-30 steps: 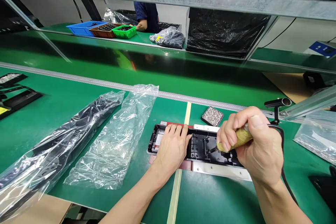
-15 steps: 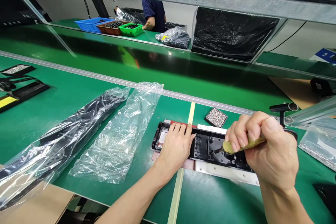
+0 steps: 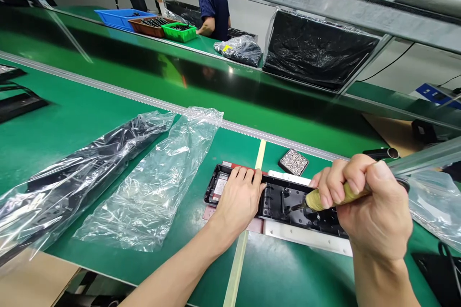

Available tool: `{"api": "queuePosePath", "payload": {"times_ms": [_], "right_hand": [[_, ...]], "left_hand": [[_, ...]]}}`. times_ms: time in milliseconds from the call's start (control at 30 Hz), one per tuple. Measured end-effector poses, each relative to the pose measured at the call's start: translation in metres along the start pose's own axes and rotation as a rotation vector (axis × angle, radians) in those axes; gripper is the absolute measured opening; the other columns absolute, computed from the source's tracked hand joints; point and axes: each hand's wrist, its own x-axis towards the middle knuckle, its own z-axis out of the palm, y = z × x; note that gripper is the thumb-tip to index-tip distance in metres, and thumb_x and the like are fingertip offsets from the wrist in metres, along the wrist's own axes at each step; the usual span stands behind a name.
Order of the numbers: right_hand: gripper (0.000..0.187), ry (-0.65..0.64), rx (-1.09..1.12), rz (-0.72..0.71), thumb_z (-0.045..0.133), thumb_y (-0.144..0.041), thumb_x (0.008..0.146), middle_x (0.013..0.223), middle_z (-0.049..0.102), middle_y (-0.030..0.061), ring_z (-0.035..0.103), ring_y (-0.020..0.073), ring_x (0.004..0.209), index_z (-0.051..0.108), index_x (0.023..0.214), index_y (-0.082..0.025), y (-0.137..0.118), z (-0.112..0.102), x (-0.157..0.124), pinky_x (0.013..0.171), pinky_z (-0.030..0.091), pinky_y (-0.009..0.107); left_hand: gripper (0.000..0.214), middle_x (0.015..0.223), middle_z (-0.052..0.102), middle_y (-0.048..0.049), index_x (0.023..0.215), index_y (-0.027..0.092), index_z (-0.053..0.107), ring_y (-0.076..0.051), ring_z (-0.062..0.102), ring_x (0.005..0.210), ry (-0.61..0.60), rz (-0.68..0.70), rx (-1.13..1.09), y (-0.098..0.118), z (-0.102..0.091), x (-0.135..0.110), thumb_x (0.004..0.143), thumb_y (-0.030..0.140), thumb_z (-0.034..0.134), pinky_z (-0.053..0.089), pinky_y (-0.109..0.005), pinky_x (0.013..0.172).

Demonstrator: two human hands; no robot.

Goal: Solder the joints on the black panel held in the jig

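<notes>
A long, shallow black plastic housing (image 3: 273, 196) lies open side up on a white and reddish fixture (image 3: 306, 240). My left hand (image 3: 240, 194) is laid across its left part, fingers curled over the far edge, gripping it. My right hand (image 3: 370, 206) is closed around a tool with a yellow wrapped handle (image 3: 315, 200) and a thin metal shaft. The tool slants down to the left, its tip inside the housing near a raised post; whether it touches is hard to tell. Behind the housing lies a small black tray of tiny silvery parts (image 3: 294, 161).
Left of the housing lie an empty clear plastic bag (image 3: 151, 187) and a bagged long black part (image 3: 97, 158). A dark tube (image 3: 382, 153) on a stand is beyond my right hand. Across the bench, a person in dark blue (image 3: 213, 9) stands by blue, brown and green bins (image 3: 180, 32).
The camera view has tilted slightly, shifting the bench items at the left edge. Both hands, the tool and the housing keep nearly the same positions relative to each other.
</notes>
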Motion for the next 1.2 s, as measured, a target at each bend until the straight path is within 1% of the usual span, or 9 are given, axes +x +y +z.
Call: {"api": "queuePosePath", "payload": {"times_ms": [400,500,567,633,733,867,933,1067,1200], "right_hand": [[0.041,0.003,-0.031,-0.058,0.050,-0.040,0.102,0.056,0.051,-0.0022,0.053,0.0148,0.049,0.052,0.066,-0.022,0.000,0.007,0.002,0.066,0.049,0.035],[0.041,0.009,-0.030,-0.064,0.049,-0.040,0.102,0.057,0.051,-0.0021,0.053,0.0141,0.049,0.051,0.066,-0.021,0.003,0.009,0.003,0.065,0.049,0.035],[0.041,0.008,-0.021,-0.062,0.049,-0.041,0.103,0.058,0.051,-0.0022,0.053,0.0136,0.049,0.050,0.067,-0.021,0.005,0.010,0.003,0.064,0.049,0.034],[0.041,-0.005,-0.005,-0.056,0.049,-0.040,0.103,0.058,0.051,-0.0022,0.052,0.0132,0.050,0.050,0.067,-0.021,0.008,0.010,0.003,0.062,0.049,0.032],[0.039,-0.028,0.015,-0.039,0.047,-0.038,0.104,0.061,0.052,-0.0017,0.053,0.0132,0.052,0.049,0.069,-0.020,0.013,0.008,0.002,0.060,0.048,0.031],[0.040,-0.026,0.019,-0.040,0.047,-0.040,0.105,0.061,0.053,-0.0010,0.054,0.0135,0.054,0.049,0.070,-0.020,0.022,0.010,0.003,0.056,0.048,0.030],[0.042,-0.022,0.026,-0.053,0.049,-0.043,0.104,0.060,0.052,-0.0013,0.052,0.0129,0.052,0.049,0.069,-0.021,0.026,0.014,0.004,0.052,0.046,0.028],[0.045,-0.003,-0.034,-0.106,0.049,-0.046,0.104,0.058,0.053,-0.0009,0.050,0.0116,0.049,0.051,0.067,-0.020,0.030,0.021,0.005,0.047,0.043,0.026],[0.048,0.087,-0.198,-0.192,0.055,-0.053,0.100,0.058,0.049,-0.0015,0.044,0.0110,0.051,0.051,0.065,-0.020,0.036,0.026,0.003,0.046,0.038,0.026]], "left_hand": [[0.034,0.108,0.069,-0.0135,0.131,0.011,0.059,-0.030,0.062,0.101,-0.005,-0.001,-0.048,-0.006,0.001,0.000,0.107,0.025,0.038,0.047,-0.047,0.094],[0.034,0.116,0.069,-0.0145,0.134,0.013,0.057,-0.030,0.061,0.115,0.044,-0.019,-0.109,-0.008,0.001,0.000,0.107,0.022,0.038,0.046,-0.049,0.103],[0.034,0.125,0.067,-0.0149,0.134,0.015,0.057,-0.031,0.056,0.129,0.090,-0.036,-0.173,-0.008,-0.006,0.001,0.107,0.021,0.038,0.042,-0.052,0.111],[0.035,0.131,0.065,-0.0137,0.137,0.017,0.056,-0.031,0.053,0.134,0.109,-0.059,-0.299,-0.006,-0.019,0.003,0.108,0.024,0.038,0.042,-0.052,0.113],[0.036,0.133,0.065,-0.0094,0.140,0.021,0.054,-0.024,0.059,0.126,0.106,-0.097,-0.589,0.002,-0.044,0.011,0.110,0.029,0.036,0.048,-0.044,0.109],[0.033,0.127,0.066,-0.0081,0.130,0.021,0.059,-0.021,0.062,0.119,0.154,-0.063,-0.928,0.017,-0.070,0.027,0.110,0.037,0.038,0.049,-0.039,0.106],[0.036,0.125,0.067,-0.0095,0.127,0.020,0.059,-0.023,0.062,0.118,0.203,-0.027,-1.050,0.025,-0.075,0.035,0.109,0.044,0.040,0.049,-0.040,0.105],[0.053,0.129,0.065,-0.0119,0.134,0.019,0.054,-0.025,0.062,0.121,0.258,0.094,-1.209,0.037,-0.080,0.050,0.104,0.061,0.040,0.049,-0.042,0.106],[0.056,0.129,0.064,-0.0133,0.131,0.018,0.058,-0.025,0.063,0.119,0.242,0.227,-1.218,0.044,-0.084,0.061,0.103,0.062,0.040,0.051,-0.041,0.104]]}}
